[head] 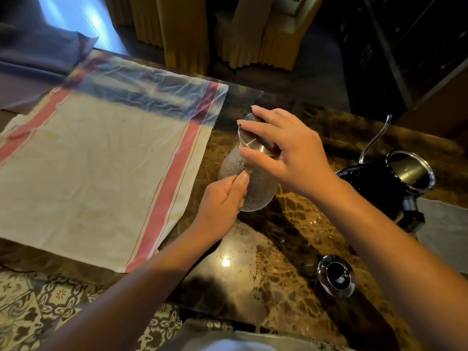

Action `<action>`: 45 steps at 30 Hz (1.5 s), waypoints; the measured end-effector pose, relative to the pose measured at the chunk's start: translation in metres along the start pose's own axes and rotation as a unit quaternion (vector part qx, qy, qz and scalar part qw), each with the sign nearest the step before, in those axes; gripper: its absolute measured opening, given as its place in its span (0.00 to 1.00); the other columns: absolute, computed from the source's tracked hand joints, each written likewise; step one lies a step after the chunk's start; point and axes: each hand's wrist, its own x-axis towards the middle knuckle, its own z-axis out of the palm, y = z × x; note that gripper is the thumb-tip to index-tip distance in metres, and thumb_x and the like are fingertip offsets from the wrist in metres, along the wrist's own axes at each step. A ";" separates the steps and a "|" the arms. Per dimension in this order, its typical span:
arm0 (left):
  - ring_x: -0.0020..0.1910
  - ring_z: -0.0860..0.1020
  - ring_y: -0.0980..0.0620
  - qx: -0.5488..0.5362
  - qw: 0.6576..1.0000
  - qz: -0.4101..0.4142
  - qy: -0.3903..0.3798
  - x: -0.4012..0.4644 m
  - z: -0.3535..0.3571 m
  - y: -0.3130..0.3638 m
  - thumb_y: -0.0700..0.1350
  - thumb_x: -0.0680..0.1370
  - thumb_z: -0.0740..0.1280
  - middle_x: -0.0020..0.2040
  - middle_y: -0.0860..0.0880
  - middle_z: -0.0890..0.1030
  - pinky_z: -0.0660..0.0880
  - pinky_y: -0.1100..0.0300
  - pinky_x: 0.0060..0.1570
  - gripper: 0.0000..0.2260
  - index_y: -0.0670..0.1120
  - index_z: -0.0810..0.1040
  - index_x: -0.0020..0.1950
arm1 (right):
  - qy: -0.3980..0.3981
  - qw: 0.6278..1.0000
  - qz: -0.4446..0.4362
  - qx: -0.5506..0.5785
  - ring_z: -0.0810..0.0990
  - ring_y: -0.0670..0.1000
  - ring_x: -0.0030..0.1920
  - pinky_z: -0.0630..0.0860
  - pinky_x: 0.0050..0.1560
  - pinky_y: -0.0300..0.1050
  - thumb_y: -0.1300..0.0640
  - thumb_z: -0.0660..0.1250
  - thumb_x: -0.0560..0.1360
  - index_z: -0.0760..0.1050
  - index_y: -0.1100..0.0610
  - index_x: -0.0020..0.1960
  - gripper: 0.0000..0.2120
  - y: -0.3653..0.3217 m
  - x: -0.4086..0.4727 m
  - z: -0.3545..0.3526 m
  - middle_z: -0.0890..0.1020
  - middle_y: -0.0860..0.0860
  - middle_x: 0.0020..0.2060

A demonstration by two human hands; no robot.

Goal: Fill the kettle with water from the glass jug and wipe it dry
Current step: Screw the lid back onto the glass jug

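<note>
Glass jug (249, 183), pebbled, bulbous w/ narrow neck, stands mid-counter on glossy brown marble (291, 249). Left hand (222, 201) grips its handle; right hand (286, 150) has fingers curled round the steel lid (255, 141). Black gooseneck kettle (385, 181), open-topped, at 3 o'clock; its round lid (335, 276) at 5. Creased red-striped cloth (101, 173) at 9.

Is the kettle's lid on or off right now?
Off. The kettle stands with its steel-rimmed mouth uncovered, and its lid lies apart on the marble counter, nearer the person.
</note>
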 end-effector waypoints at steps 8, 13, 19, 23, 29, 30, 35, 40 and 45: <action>0.26 0.66 0.59 -0.009 1.000 -0.003 -0.006 -0.001 -0.001 -0.002 0.51 0.85 0.57 0.27 0.55 0.68 0.63 0.63 0.29 0.20 0.54 0.71 0.33 | 0.009 0.999 0.042 0.011 0.62 0.52 0.81 0.66 0.75 0.56 0.38 0.63 0.81 0.73 0.41 0.75 0.23 -0.010 -0.007 0.010 0.70 0.47 0.79; 0.27 0.67 0.59 0.007 1.000 -0.007 0.000 -0.003 -0.001 -0.001 0.50 0.86 0.56 0.28 0.55 0.69 0.65 0.64 0.30 0.20 0.48 0.71 0.35 | -0.006 0.998 0.055 0.043 0.58 0.51 0.82 0.63 0.76 0.57 0.37 0.64 0.81 0.72 0.41 0.75 0.24 -0.010 -0.008 0.009 0.68 0.46 0.80; 0.27 0.68 0.56 0.037 0.999 -0.002 0.011 -0.004 0.000 0.003 0.51 0.86 0.56 0.28 0.54 0.70 0.65 0.62 0.29 0.20 0.51 0.71 0.35 | -0.038 0.997 0.044 0.049 0.55 0.50 0.83 0.60 0.80 0.60 0.38 0.64 0.82 0.70 0.44 0.77 0.26 -0.007 -0.011 -0.002 0.66 0.46 0.81; 0.29 0.70 0.54 0.062 0.997 0.013 0.050 -0.006 0.005 0.004 0.54 0.86 0.56 0.29 0.53 0.71 0.66 0.58 0.31 0.21 0.53 0.72 0.33 | -0.023 0.999 0.023 0.024 0.59 0.50 0.83 0.58 0.81 0.62 0.43 0.64 0.83 0.71 0.45 0.76 0.23 -0.003 -0.026 -0.009 0.69 0.47 0.79; 0.28 0.69 0.53 0.072 0.994 0.007 0.083 -0.010 0.015 0.008 0.55 0.86 0.56 0.29 0.53 0.71 0.66 0.56 0.31 0.22 0.56 0.72 0.33 | 0.024 0.999 0.000 -0.025 0.65 0.50 0.80 0.58 0.80 0.59 0.54 0.69 0.80 0.74 0.48 0.75 0.23 -0.002 -0.044 -0.010 0.74 0.47 0.76; 0.28 0.69 0.52 0.074 0.993 0.007 0.089 -0.010 0.017 0.009 0.55 0.86 0.56 0.29 0.53 0.71 0.66 0.56 0.31 0.22 0.55 0.72 0.33 | 0.030 0.999 0.004 -0.018 0.65 0.50 0.80 0.59 0.80 0.59 0.55 0.69 0.80 0.74 0.49 0.75 0.23 -0.004 -0.044 -0.008 0.74 0.48 0.76; 0.29 0.70 0.53 0.080 0.991 -0.010 0.110 -0.018 0.029 0.011 0.56 0.86 0.55 0.29 0.54 0.72 0.67 0.54 0.31 0.22 0.57 0.73 0.33 | -0.003 1.000 0.011 0.022 0.61 0.50 0.82 0.59 0.81 0.59 0.51 0.68 0.81 0.71 0.48 0.77 0.25 -0.009 -0.042 -0.012 0.70 0.48 0.78; 0.29 0.71 0.54 0.109 0.982 -0.010 0.151 -0.023 0.038 0.014 0.56 0.86 0.55 0.30 0.53 0.73 0.68 0.56 0.30 0.20 0.53 0.73 0.37 | -0.085 0.996 -0.011 0.026 0.57 0.50 0.83 0.59 0.80 0.57 0.47 0.69 0.80 0.67 0.47 0.79 0.29 -0.003 -0.042 -0.026 0.65 0.47 0.81; 0.30 0.74 0.62 0.212 0.961 -0.004 0.177 -0.025 0.043 0.021 0.54 0.87 0.53 0.35 0.50 0.76 0.69 0.67 0.32 0.21 0.51 0.75 0.38 | -0.091 0.985 0.037 0.141 0.77 0.49 0.69 0.74 0.69 0.51 0.47 0.67 0.81 0.76 0.47 0.72 0.20 0.004 -0.043 -0.058 0.79 0.46 0.71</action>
